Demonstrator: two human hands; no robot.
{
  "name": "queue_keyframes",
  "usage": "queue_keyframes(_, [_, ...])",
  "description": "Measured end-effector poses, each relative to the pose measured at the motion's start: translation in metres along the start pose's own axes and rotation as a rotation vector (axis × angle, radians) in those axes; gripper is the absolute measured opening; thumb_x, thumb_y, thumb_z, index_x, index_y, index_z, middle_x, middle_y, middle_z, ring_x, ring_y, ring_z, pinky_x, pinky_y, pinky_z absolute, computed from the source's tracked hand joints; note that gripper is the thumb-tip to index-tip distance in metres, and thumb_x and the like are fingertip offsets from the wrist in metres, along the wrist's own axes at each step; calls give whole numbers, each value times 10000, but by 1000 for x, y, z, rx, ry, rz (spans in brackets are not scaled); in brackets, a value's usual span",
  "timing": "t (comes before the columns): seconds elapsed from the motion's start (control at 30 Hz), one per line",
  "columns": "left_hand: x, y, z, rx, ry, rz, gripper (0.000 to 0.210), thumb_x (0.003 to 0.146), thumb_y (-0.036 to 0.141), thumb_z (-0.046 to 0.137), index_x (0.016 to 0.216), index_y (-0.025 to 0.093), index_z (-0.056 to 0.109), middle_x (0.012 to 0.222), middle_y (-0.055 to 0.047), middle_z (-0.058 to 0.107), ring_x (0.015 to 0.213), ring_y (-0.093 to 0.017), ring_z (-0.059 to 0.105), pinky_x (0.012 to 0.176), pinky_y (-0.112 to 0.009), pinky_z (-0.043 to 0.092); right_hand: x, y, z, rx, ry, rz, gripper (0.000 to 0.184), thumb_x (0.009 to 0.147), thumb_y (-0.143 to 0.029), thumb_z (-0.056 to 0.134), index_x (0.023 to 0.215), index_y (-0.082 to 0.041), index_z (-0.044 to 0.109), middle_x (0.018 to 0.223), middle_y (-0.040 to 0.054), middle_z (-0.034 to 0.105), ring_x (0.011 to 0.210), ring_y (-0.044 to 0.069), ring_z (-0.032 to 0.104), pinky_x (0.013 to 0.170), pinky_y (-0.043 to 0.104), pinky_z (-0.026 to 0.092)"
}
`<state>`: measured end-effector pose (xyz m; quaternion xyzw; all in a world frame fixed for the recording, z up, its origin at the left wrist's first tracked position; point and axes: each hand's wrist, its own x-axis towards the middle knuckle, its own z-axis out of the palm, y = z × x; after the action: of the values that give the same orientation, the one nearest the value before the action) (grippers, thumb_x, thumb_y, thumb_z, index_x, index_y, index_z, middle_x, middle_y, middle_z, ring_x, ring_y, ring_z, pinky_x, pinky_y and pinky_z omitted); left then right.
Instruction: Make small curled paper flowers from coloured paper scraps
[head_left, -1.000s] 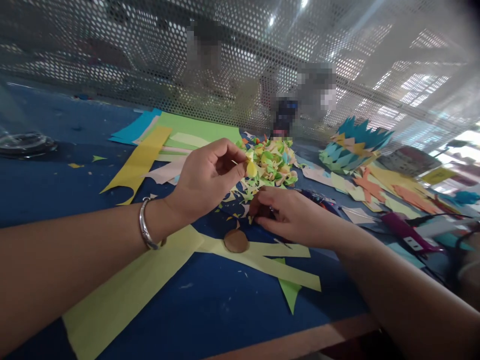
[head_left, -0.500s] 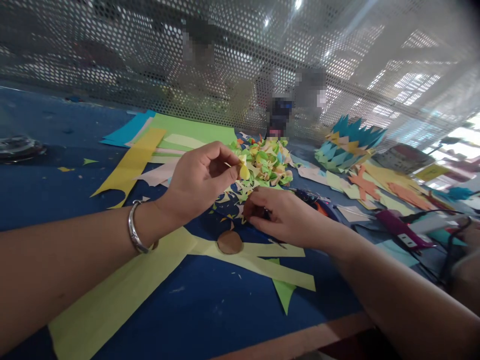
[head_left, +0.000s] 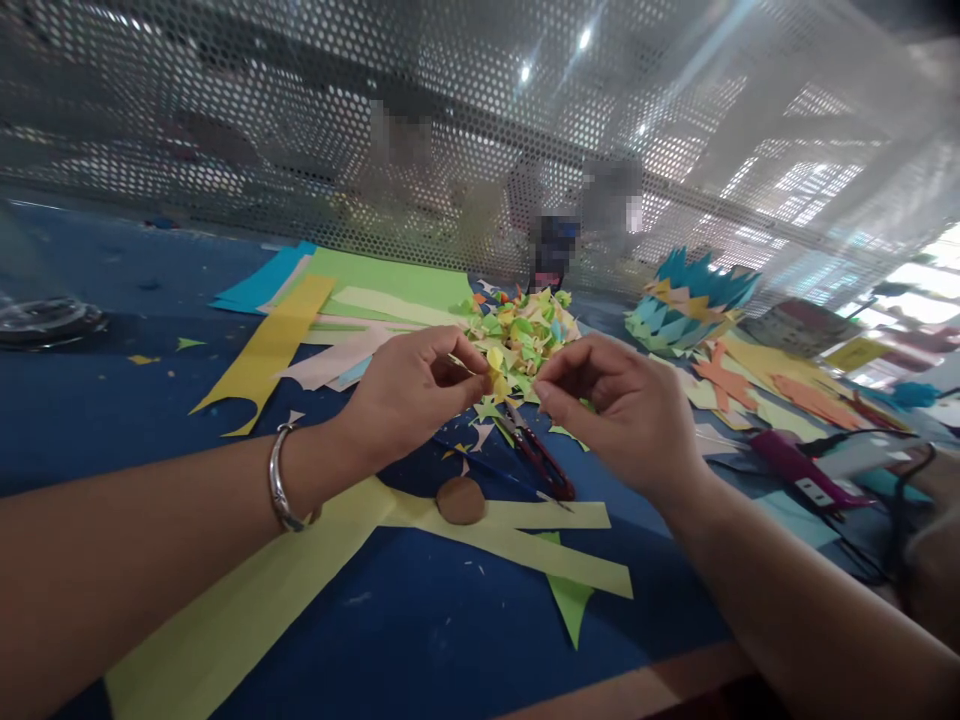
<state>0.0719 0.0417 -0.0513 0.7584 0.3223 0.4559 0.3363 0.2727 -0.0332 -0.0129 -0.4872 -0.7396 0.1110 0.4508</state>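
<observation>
- Head view, centre of the frame: the left hand (head_left: pixel 416 385) pinches a small yellow paper piece (head_left: pixel 495 362) between thumb and index finger, the gap closed down to the paper.
- Just right of centre, the right hand (head_left: pixel 626 405) has thumb and index tips close together, the other fingers curled; whether anything thin sits between them, I cannot tell.
- The yellow piece could slip, I judge, since only a small pinch holds it; it would be hard to pick out against the heap of paper bits (head_left: pixel 551 325) behind it.
- Scissors (head_left: pixel 541 462) lie below the gap between the hands; a dropped wrist might nudge them, or the brown disc (head_left: pixel 461 500) resting on the forked pale strip (head_left: pixel 262 590).
- Too firm a squeeze could crease the yellow piece, thin as it looks.
- Upper right: a spiky folded-paper form (head_left: pixel 694 300) looks like a container; its inside is hidden.
- Left edge: a clear round-based object (head_left: pixel 49 325), possibly a vessel, too blurred to show contents.
- Whether anything holds the heap, I cannot tell.
</observation>
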Motion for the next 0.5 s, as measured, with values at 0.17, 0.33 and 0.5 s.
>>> queue_keyframes(0.17, [-4, 7, 4, -51, -20, -6, 110, 777, 264, 731, 801, 184, 658, 777, -33, 719, 670, -149, 679, 575, -249, 508, 2, 2, 4, 98, 33, 69, 62, 825, -175, 674, 806, -200, 620, 674, -26, 615, 564, 108, 575, 525, 248, 463])
queue_keyframes(0.33, [-5, 10, 5, -100, -54, -43, 56, 759, 206, 710, 774, 197, 657, 731, -14, 707, 659, -149, 681, 589, -259, 535, 3, 3, 7, 179, 7, 127, 77, 826, -224, 686, 810, -197, 616, 671, -21, 619, 571, 120, 592, 538, 267, 500])
queue_keyframes(0.5, [-5, 11, 5, -234, -127, -128, 72, 751, 207, 719, 770, 207, 649, 701, -18, 714, 654, -174, 704, 631, -315, 597, 3, 6, 8, 215, 28, 140, 96, 827, -241, 692, 831, -189, 612, 694, -17, 610, 585, 117, 587, 543, 267, 499])
